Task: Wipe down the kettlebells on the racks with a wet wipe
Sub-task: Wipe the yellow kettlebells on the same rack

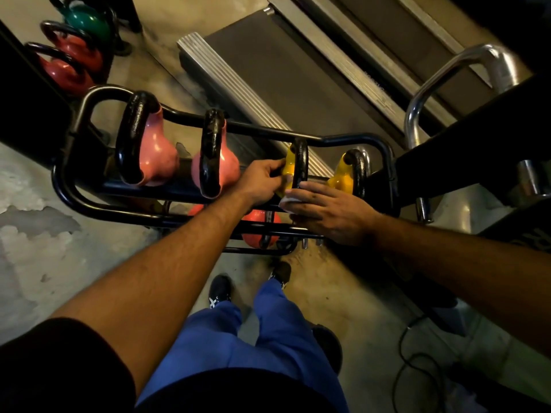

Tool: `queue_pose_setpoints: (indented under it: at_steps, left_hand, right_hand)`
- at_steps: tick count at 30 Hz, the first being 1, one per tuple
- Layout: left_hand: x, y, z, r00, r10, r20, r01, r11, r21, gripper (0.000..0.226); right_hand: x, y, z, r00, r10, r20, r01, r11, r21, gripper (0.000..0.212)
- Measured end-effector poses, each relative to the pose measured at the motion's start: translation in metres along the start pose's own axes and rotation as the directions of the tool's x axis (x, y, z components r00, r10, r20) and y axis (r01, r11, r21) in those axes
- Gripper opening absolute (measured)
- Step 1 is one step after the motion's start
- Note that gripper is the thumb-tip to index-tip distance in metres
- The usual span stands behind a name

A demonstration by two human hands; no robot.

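- Nearest you, your right hand [323,211] lies flat, fingers fairly straight, pressing a white wet wipe [288,200] against the near side of the yellow kettlebell [288,165]; only a corner of the wipe shows under the fingers.
- Just beyond and to the left, your left hand [261,180] has its fingers curled round the same bell's yellow body, steadying it from the left.
- That bell sits on the top tier of the black rack [74,201], its black handle [300,162] arching up between your two hands, long axis running away from you.
- The right hand is the nearer one to the handle, so I judge the next wipe runs up and away along it.
- A second yellow kettlebell [343,174] stands just to the right, two pink kettlebells [161,156] to the left.
- Farther off, red and green bells [77,52] wait on another rack.
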State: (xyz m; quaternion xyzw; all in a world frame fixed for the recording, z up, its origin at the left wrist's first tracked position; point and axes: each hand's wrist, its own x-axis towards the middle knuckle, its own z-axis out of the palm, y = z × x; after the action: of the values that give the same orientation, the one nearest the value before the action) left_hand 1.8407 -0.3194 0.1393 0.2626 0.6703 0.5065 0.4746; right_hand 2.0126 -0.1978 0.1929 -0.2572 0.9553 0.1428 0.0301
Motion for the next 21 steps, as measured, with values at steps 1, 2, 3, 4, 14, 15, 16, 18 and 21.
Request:
queue_pose_setpoints:
  at_steps: [1, 2, 3, 4, 14, 15, 16, 18, 21]
  left_hand:
    - [0.000, 0.001, 0.001, 1.000, 0.006, 0.001, -0.006, 1.000, 0.001, 0.039]
    - [-0.001, 0.002, 0.001, 1.000, 0.011, -0.001, -0.011, 1.000, 0.007, 0.039]
    - [-0.001, 0.003, 0.002, 1.000, 0.017, -0.004, -0.017, 1.000, 0.015, 0.039]
    - [-0.002, 0.005, 0.002, 1.000, 0.021, -0.007, -0.021, 0.999, 0.028, 0.039]
    - [-0.006, 0.004, 0.009, 0.998, 0.060, -0.020, -0.059, 0.997, 0.053, 0.048]
    - [-0.006, 0.004, 0.010, 0.998, 0.058, -0.027, -0.057, 0.997, 0.055, 0.049]
    - [-0.005, 0.004, 0.010, 0.998, 0.058, -0.036, -0.056, 0.997, 0.048, 0.049]
    - [-0.003, 0.004, 0.011, 0.995, 0.075, -0.059, -0.074, 0.997, 0.020, 0.046]
    - [-0.004, 0.003, 0.011, 0.995, 0.076, -0.060, -0.074, 0.997, 0.036, 0.047]
  right_hand:
    - [0.002, 0.004, -0.002, 1.000, -0.002, -0.030, 0.003, 1.000, 0.017, 0.053]
    - [0.004, 0.008, -0.004, 0.998, 0.005, -0.065, -0.002, 0.999, 0.045, 0.047]
    - [0.005, 0.011, -0.006, 0.995, 0.018, -0.094, -0.011, 0.997, 0.074, 0.043]
    - [0.006, 0.015, -0.007, 0.993, 0.036, -0.111, -0.026, 0.995, 0.095, 0.041]
    - [0.008, 0.024, -0.024, 0.999, 0.047, 0.027, -0.051, 0.981, 0.187, 0.043]
    - [0.007, 0.030, -0.026, 0.998, 0.039, 0.042, -0.046, 0.985, 0.167, 0.045]
    - [0.008, 0.038, -0.029, 0.997, 0.070, 0.042, -0.075, 0.985, 0.156, 0.044]
    - [0.015, 0.055, -0.035, 0.978, 0.209, -0.009, -0.205, 0.966, 0.160, 0.038]
    - [0.025, 0.051, -0.040, 0.968, 0.250, 0.018, -0.246, 0.934, 0.259, 0.039]
